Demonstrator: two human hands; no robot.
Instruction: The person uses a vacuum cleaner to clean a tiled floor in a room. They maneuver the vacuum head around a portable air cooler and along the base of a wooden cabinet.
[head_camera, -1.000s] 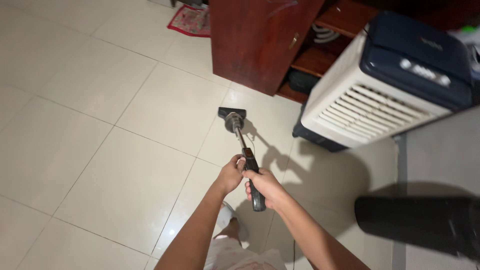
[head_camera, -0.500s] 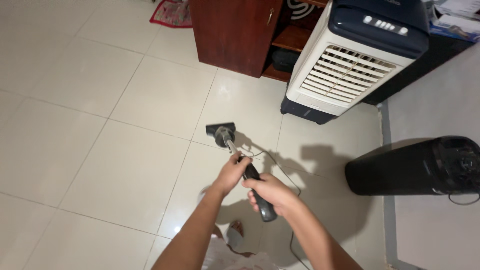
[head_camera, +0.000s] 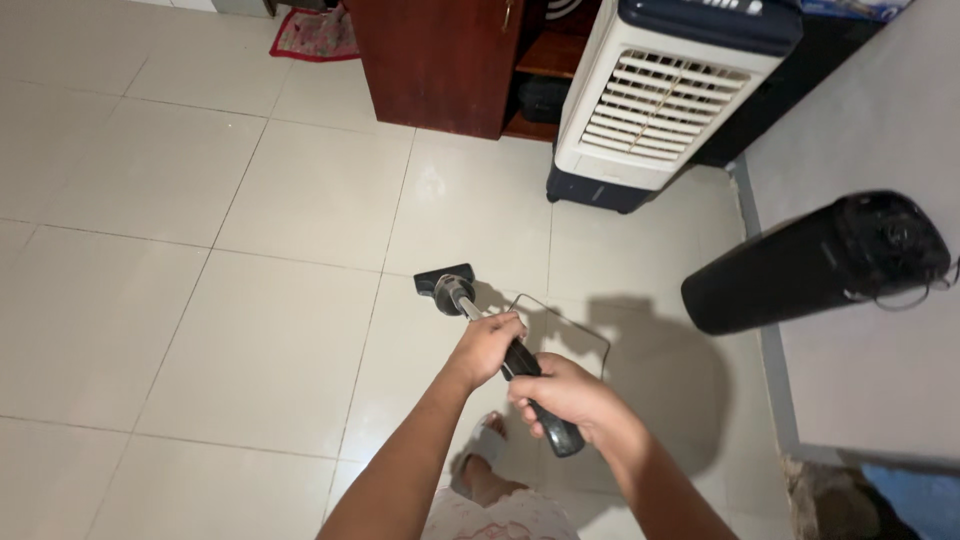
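A: What do the hands do?

B: The left hand (head_camera: 487, 345) is wrapped around the vacuum wand (head_camera: 510, 360) higher up, and the right hand (head_camera: 565, 395) is closed on the black grip at its near end. Both hold firmly. The floor nozzle (head_camera: 444, 284) lies flat on the pale tiled floor (head_camera: 250, 330), in front of the person's foot (head_camera: 487, 450).

A: How is this stroke done well?

B: The person should keep the nozzle flat on the tile and push in straight lines, with the thin cord (head_camera: 570, 320) out of its path. It seems to loop just right of the wand, but it is faint.

A: And the room around?

B: To the left the tiles are open. Ahead stand the dark wooden cabinet (head_camera: 440, 60) and the white air cooler (head_camera: 660, 100), and the black tower fan (head_camera: 810, 265) is at the right, near the grey mat edge (head_camera: 770, 350).
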